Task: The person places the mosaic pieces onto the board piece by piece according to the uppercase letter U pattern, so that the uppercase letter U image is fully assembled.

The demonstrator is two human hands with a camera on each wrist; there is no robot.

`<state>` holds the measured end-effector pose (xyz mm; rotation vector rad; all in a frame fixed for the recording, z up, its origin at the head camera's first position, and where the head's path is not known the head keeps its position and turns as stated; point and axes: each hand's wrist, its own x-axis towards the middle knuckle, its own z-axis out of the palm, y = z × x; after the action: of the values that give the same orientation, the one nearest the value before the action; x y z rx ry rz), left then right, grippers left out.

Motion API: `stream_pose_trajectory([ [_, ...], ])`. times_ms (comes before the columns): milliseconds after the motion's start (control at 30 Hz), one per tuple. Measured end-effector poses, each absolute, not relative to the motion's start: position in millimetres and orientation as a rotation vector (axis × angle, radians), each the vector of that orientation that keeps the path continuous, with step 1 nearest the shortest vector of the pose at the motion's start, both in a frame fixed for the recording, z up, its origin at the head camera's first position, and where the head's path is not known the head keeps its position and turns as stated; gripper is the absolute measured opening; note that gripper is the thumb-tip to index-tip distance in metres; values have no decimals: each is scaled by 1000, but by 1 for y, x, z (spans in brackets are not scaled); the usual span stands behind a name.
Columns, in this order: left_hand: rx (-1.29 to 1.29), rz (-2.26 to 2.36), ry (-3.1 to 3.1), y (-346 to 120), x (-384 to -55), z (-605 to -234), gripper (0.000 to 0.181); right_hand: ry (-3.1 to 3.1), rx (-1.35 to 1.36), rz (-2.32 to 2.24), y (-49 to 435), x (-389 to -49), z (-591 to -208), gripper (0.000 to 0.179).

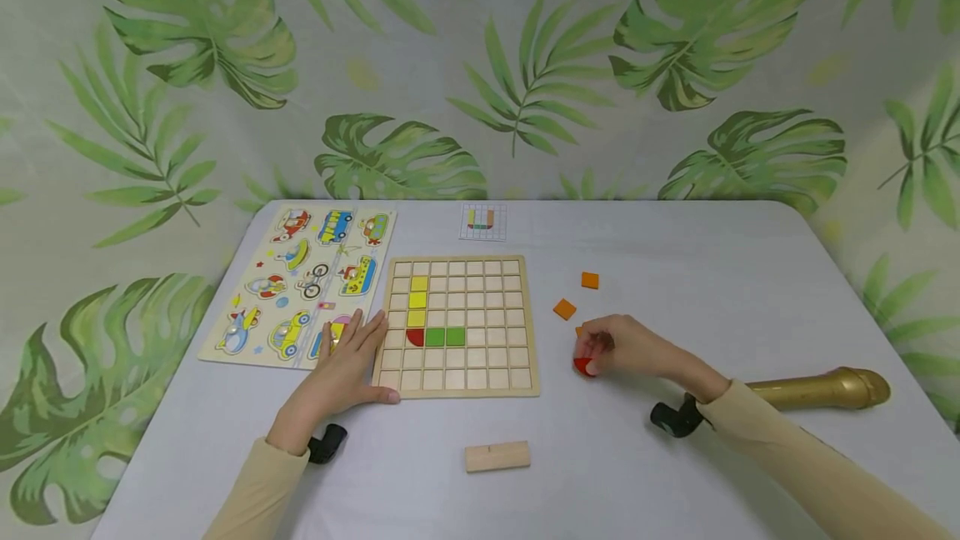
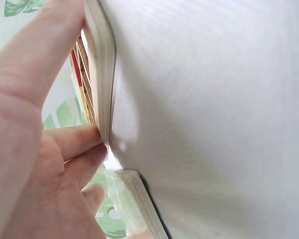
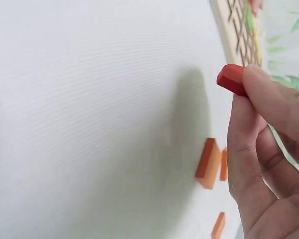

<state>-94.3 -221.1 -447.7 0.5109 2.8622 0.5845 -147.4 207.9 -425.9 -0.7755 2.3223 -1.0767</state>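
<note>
Between thumb and fingertips, my right hand (image 1: 622, 346) pinches a small red block (image 3: 231, 78) with a curved edge, just above the cloth and right of the wooden grid board (image 1: 457, 387). My left hand (image 1: 347, 369) is spread at the board's lower left corner, thumb and fingertips touching its edge. On the board, yellow squares (image 1: 418, 300) form a column, with a red quarter-circle (image 1: 416, 338) below them. Green squares (image 1: 446, 337) continue the row to the right. Near my right hand lie orange squares (image 1: 565, 308), one partly hidden behind it.
Left of the board lies a vehicle puzzle (image 1: 255, 307), partly under my left hand. A small pattern card (image 1: 483, 222) sits behind the board. In front is a wooden block (image 1: 497, 457). A gold-coloured rod-like object (image 1: 821, 390) lies beyond my right wrist.
</note>
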Motion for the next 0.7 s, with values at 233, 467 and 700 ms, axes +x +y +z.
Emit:
stream_pose_trajectory([
  [233,501,614,2857,-220,-94,-448,114,2225,-710,-1207,195,-153,-415,13],
  [467,524,612,2875,-221,-94,-447,114,2159,-752,-1323,174,-163,-408,18],
  [700,500,578,2868,-219,-93,-444,113,2215,-789,-1320,145,-174,-408,16],
])
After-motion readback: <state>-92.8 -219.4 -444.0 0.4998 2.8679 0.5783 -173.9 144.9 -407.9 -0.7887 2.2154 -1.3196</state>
